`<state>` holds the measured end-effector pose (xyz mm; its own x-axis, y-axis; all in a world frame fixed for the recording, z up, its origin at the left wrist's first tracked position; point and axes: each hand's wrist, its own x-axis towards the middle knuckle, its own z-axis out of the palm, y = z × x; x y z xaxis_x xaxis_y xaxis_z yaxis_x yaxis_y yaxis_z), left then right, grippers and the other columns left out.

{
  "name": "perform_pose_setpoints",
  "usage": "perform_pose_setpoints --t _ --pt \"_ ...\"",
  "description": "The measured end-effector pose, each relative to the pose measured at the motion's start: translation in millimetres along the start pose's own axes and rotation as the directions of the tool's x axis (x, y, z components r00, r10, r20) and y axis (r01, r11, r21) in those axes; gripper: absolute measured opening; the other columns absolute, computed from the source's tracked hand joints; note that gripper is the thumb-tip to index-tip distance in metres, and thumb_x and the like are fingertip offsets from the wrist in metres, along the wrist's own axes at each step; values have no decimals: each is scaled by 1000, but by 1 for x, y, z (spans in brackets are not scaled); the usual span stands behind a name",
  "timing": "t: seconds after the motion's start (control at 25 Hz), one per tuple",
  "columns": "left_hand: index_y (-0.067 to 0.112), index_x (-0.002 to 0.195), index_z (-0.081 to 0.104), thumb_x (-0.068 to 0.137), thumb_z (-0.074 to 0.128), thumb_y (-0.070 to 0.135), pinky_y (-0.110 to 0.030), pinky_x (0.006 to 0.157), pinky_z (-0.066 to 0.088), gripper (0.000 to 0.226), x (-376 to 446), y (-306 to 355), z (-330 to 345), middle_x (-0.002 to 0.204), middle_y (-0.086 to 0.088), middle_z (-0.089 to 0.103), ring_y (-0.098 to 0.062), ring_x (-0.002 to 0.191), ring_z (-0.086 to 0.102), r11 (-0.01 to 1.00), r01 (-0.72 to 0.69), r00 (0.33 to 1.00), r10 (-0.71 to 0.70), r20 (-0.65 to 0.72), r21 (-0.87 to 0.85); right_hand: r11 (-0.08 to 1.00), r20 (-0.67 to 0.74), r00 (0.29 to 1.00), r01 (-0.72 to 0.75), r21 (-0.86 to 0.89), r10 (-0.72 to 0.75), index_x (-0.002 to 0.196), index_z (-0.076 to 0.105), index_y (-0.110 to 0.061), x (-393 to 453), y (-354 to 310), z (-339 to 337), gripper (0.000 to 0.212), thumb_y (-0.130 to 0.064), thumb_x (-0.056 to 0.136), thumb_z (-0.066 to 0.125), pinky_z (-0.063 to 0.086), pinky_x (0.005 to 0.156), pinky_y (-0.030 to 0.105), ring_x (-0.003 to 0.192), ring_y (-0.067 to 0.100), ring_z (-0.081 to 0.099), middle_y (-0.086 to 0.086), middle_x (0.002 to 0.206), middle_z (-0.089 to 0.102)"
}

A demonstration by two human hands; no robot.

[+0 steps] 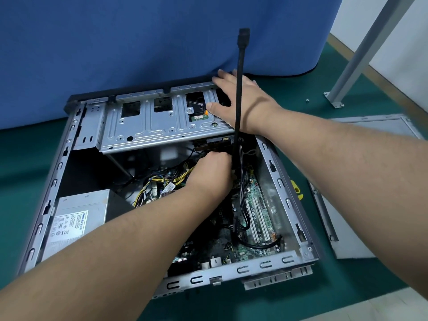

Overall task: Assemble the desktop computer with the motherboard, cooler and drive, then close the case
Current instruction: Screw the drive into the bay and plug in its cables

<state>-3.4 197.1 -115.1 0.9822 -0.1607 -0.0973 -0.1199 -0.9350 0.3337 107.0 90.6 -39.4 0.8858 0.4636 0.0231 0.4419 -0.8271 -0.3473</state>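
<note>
Fingers of the right hand (pixel 240 100) lie spread flat on the drive cage (pixel 162 122) at the case's (pixel 287 200) far side, while the left hand (pixel 212 174) curls around black cables (pixel 238 93) below it.

Green floor mat (pixel 301 72); blue cloth backdrop (pixel 115 42) behind; white wall (pixel 405 42) at right; grey metal leg (pixel 361 52) bolted to floor
</note>
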Motion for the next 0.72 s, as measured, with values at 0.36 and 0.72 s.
perform_pose_setpoints --t 0.36,0.72 --pt "21 66 32 89 66 29 -36 64 37 41 -3 0 0 68 1 42 -40 91 65 993 109 993 -107 -41 48 1000 1 1000 7 4 -7 162 22 -26 1 0 1 73 -59 100 45 3 127 49 158 16 0 -8 171 10" --pt "21 68 33 91 66 32 -36 64 39 42 -3 -4 -3 76 0 46 -38 91 64 991 106 994 -108 15 87 1000 -10 1000 18 17 -18 161 23 -27 1 3 3 72 -59 100 45 3 128 48 157 15 -1 -10 171 10"
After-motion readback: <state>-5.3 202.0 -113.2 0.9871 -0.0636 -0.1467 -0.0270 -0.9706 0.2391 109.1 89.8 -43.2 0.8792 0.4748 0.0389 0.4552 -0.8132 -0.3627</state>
